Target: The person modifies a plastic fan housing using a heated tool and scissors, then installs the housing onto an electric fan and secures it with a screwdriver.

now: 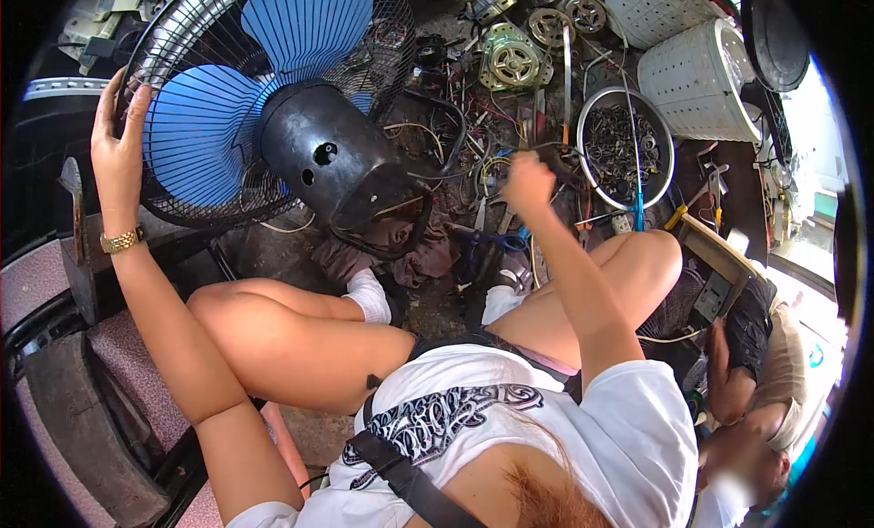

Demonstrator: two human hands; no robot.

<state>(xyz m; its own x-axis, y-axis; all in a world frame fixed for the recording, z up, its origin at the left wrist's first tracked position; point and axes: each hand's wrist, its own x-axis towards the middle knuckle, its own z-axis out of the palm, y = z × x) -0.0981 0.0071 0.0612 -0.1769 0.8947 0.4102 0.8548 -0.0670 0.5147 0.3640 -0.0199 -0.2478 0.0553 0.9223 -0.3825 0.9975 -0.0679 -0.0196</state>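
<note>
A large electric fan (314, 141) with blue blades, a black wire cage and a dark motor housing stands tilted before me, its back towards me. My left hand (118, 132) is closed around the left rim of the cage, thumb and fingers on either side of the wire. To the right of the fan, my right hand (528, 184) is held as a fist above a tangle of wires (496, 168). A dark cord runs from the fan's base towards that fist; whether the fingers hold it is hidden. Blue-handled scissors (496, 239) lie below the right hand.
A metal bowl (670, 164) full of small metal parts sits at the right, with a blue-handled screwdriver (638, 205) across its rim. Motor parts (512, 62) and white perforated tubs (696, 77) stand farther back. Another person (774, 346) is at the lower right.
</note>
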